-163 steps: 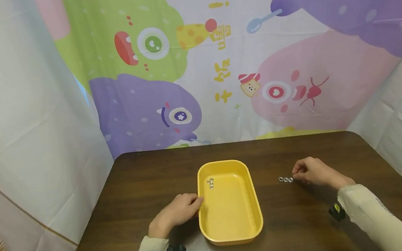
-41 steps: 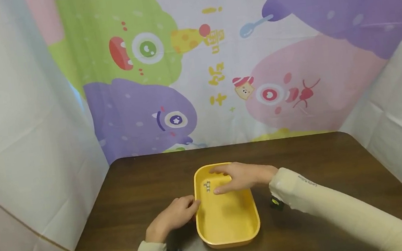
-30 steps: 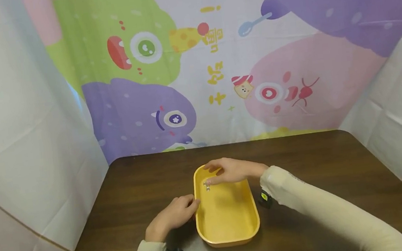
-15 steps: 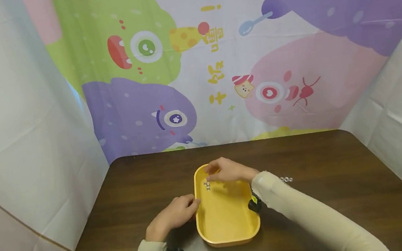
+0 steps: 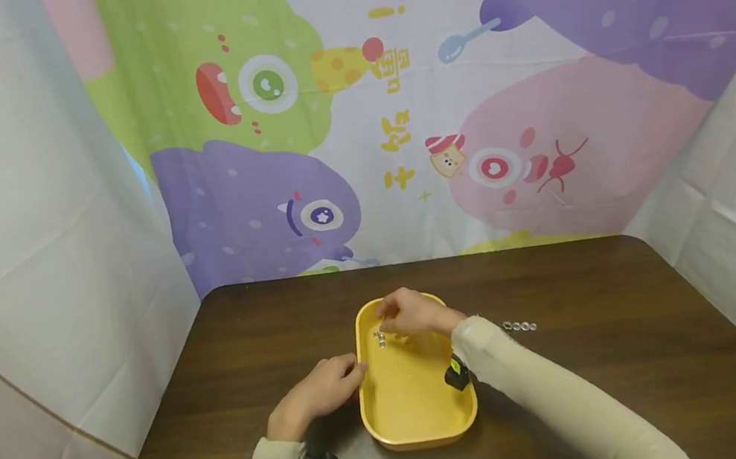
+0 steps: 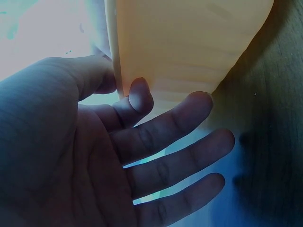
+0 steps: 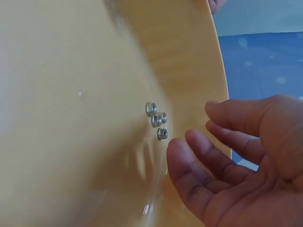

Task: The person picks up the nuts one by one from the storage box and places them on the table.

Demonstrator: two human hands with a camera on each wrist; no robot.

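A yellow plastic tray stands on the dark wooden table. My left hand grips its left rim, thumb inside and index finger against the outer wall; in the left wrist view the other fingers spread loosely below. Over the tray's far end hovers my right hand, its fingers loosely bent. The right wrist view shows thumb and fingertips apart with nothing between them, just beside a small cluster of shiny metal nuts on the tray floor, near its far left corner.
To the right of the tray, several more metal nuts lie in a short row on the table, close beyond my right sleeve. A cartoon-printed curtain hangs behind the table's far edge.
My right hand has gone from the nuts on the table, leftward into the tray's far end, beside the cluster. Lately its arm drew slightly nearer, uncovering the row. My left hand has stayed put.
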